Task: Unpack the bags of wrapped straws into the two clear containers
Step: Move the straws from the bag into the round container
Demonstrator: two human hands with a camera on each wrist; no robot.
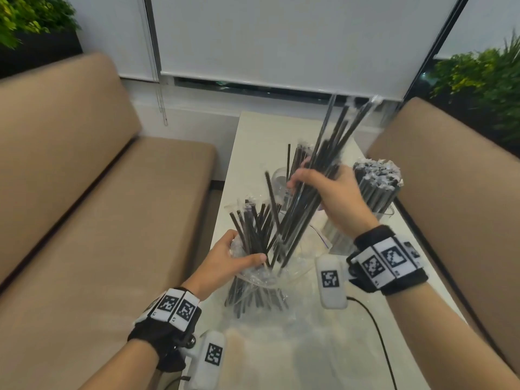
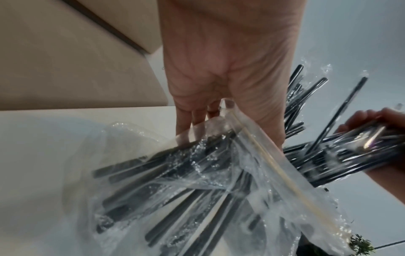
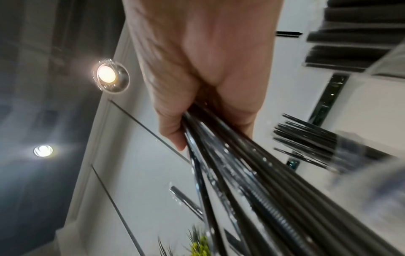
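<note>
A clear zip bag [image 1: 261,280] of black wrapped straws stands on the white table [image 1: 332,347], its mouth upward. My left hand [image 1: 239,257] grips the bag with the straws inside, also seen in the left wrist view as the bag [image 2: 219,181] under my left hand [image 2: 219,104]. My right hand [image 1: 323,190] is curled round a bundle of straws [image 1: 318,175] tilted up to the right, its lower ends still at the bag mouth; the bundle [image 3: 252,181] runs from my right hand [image 3: 197,104]. One clear container [image 1: 371,204] at right is packed with straws. Another container [image 1: 281,181] behind holds a few.
Tan cushioned benches [image 1: 98,220] flank the narrow table on both sides. A window with white blinds [image 1: 281,38] is ahead, plants [image 1: 484,85] at the corners. A black cable [image 1: 377,333] lies on the table near my right wrist.
</note>
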